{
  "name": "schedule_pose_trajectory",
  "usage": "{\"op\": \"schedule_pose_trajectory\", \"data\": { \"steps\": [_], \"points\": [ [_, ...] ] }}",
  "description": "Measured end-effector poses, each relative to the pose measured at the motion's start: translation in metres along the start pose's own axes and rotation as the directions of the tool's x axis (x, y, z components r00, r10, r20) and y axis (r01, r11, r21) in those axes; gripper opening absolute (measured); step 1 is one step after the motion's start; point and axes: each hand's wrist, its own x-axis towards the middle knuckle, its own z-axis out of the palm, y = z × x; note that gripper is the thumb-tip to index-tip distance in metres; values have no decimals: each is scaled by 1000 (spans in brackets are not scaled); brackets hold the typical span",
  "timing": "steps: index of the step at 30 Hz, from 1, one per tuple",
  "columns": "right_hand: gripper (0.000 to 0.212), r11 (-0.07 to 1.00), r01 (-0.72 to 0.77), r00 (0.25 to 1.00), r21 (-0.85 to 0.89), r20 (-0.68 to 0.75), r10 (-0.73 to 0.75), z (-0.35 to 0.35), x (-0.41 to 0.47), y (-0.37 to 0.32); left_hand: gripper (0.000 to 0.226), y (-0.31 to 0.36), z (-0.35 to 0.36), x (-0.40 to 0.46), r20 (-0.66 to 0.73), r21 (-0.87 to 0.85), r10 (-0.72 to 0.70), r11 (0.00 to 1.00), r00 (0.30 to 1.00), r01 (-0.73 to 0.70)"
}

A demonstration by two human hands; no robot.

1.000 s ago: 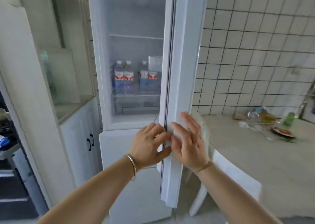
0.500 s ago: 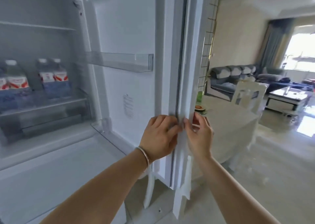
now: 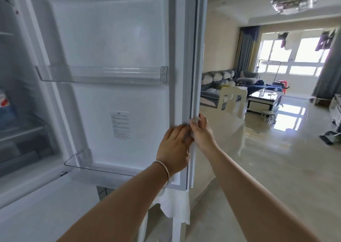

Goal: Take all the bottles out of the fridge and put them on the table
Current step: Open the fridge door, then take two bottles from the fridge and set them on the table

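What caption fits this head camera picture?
Both hands, left hand and right hand, grip the open fridge door edge.

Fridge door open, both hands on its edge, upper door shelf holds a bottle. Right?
Not quite. The head view shows the upper door shelf empty. The rest stands: fridge door open, left hand and right hand on its edge.

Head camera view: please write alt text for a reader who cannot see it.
Both hands, the left hand and the right hand, grip the edge of the open fridge door. Its two clear door shelves look empty; a living room lies beyond.
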Motion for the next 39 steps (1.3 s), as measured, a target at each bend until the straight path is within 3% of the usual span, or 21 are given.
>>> {"op": "schedule_pose_trajectory", "data": {
  "steps": [2, 5, 15, 23, 25, 27, 29, 31, 33, 35, 39],
  "points": [
    [69, 998, -52, 998, 24, 20, 51, 3, 13, -2, 68, 0, 5, 4, 58, 55, 16, 998, 998, -19],
    [66, 997, -82, 996, -9, 21, 82, 3, 28, -5, 67, -5, 14, 13, 137, 126, 51, 990, 989, -69],
    [71, 984, -59, 997, -165, 48, 68, 8, 63, 0, 61, -13, 39, 43, 195, 168, 30, 984, 980, -64],
    [69, 973, -28, 999, -231, 23, 34, 9, 59, 1, 65, -15, 46, 42, 136, 152, 58, 985, 989, -79],
    [67, 976, -17, 1000, -216, -16, 14, 8, 50, -1, 61, -18, 42, 38, 27, 49, 111, 992, 993, -112],
    [60, 978, 28, 988, -206, -141, -58, 8, 34, -1, 37, -30, 35, 29, -135, -21, 186, 981, 973, -191],
    [56, 962, 182, 910, -203, -337, -243, 12, 14, -2, 19, -53, 27, 13, -311, -35, 192, 976, 931, -213],
    [49, 869, 462, 775, -177, -397, -492, 29, -9, -10, 19, -76, 14, -8, -405, -65, 107, 987, 908, -146],
    [38, 719, 681, 653, -136, -332, -681, 58, -31, -23, 24, -100, 1, -30, -467, -74, -25, 997, 884, -11],
    [33, 605, 793, 572, -68, -258, -779, 96, -51, -38, 27, -126, -15, -54, -512, -102, -191, 982, 837, 161],
    [29, 525, 844, 535, 109, -93, -840, 194, -94, -62, 24, -188, -51, -119, -548, -131, -438, 886, 713, 444]
  ]
}}
